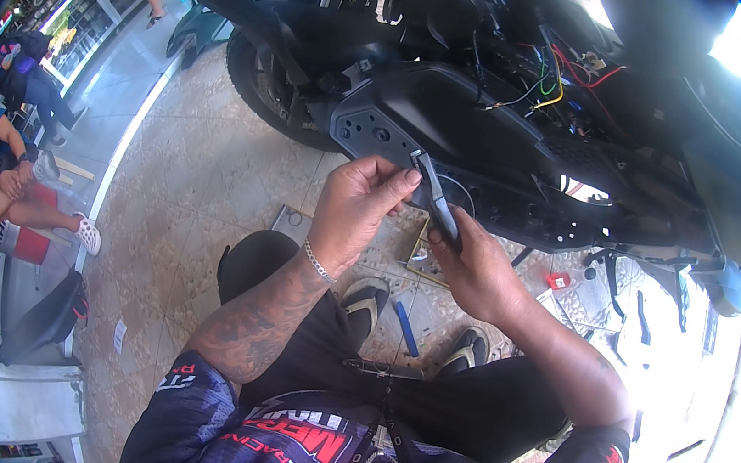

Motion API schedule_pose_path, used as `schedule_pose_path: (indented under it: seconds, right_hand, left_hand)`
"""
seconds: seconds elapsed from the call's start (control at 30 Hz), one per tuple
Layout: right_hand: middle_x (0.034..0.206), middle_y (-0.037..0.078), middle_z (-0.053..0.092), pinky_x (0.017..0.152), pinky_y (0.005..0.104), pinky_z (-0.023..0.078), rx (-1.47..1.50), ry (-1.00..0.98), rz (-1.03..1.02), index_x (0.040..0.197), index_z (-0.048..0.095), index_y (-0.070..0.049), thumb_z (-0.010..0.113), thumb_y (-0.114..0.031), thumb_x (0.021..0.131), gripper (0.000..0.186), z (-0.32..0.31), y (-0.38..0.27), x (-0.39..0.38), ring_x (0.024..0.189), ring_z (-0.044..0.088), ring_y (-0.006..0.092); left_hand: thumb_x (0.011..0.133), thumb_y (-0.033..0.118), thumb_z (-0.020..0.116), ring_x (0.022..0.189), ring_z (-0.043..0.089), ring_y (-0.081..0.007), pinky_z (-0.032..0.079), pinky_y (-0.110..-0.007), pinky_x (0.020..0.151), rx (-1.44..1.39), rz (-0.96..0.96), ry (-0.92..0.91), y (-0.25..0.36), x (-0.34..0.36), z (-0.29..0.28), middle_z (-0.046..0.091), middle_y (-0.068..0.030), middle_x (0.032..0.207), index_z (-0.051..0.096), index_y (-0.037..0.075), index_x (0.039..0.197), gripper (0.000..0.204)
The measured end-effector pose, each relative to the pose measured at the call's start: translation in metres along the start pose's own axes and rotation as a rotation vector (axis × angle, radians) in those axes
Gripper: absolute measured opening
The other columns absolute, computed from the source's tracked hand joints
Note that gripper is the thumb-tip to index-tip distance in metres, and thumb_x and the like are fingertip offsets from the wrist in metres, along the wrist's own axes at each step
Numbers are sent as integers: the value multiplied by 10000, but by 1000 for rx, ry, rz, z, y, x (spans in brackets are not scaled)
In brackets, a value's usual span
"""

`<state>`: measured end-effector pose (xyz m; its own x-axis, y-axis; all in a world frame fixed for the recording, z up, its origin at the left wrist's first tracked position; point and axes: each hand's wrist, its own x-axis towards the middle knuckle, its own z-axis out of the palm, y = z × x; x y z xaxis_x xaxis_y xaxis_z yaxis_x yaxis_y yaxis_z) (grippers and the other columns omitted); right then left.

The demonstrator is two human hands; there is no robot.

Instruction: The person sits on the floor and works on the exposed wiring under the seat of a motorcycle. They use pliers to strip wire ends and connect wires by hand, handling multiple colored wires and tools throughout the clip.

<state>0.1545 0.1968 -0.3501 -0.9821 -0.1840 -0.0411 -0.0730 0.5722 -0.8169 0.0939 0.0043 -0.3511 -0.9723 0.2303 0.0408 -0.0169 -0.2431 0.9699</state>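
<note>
My right hand (482, 268) is closed round a long, slim, dark grey tool (436, 195) with a narrow squared tip; its exact kind does not show. The tool slants up and left toward my left hand. My left hand (357, 202) has thumb and forefinger pinched together beside that tip; what lies between them, if anything, is too small to make out. A thin dark loop (467, 186) curves just behind the tool. Beyond both hands stands a black scooter (486, 116) with panels removed. Red, green and yellow wires (551, 82) hang loose from its upper body.
Under my hands, a shallow tray (417, 265) and a blue strip (405, 328) lie on the tiled floor near my sandals. A small red item (557, 280) and dark loose parts (644, 318) lie to the right. At far left a person (5, 159) sits by a shopfront.
</note>
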Motion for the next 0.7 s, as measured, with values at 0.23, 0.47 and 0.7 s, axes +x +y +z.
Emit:
schedule_pose_path:
  seconds: [0.23,0.47,0.7]
  right_hand:
    - [1131,269,651,913,465,493,-74,40,-10,1319,533,21,579,-235,1053,372,0,-6,-3,1083,647,437]
    - [1104,268,658,906,489,498,-147,19,31,1309,541,14,586,-270,1041,393,-3,-8,-4,1071,640,458]
    - [972,181,698,793,408,535,80,23,105,1305,572,-2,569,-195,1053,317,0,-25,-11,861,695,326]
  left_hand:
    - [969,199,773,697,549,-32,458,-204,665,-24,32,-33,0,-1,-1,666,22,794,700,35,921,187]
    - [962,236,782,735,586,-35,481,-211,672,-13,-9,-36,-5,-2,-3,682,19,820,708,31,940,220]
    - [1004,197,716,923,675,-87,556,-247,806,-35,37,-42,-4,-6,0,727,-36,1011,682,8,1049,197]
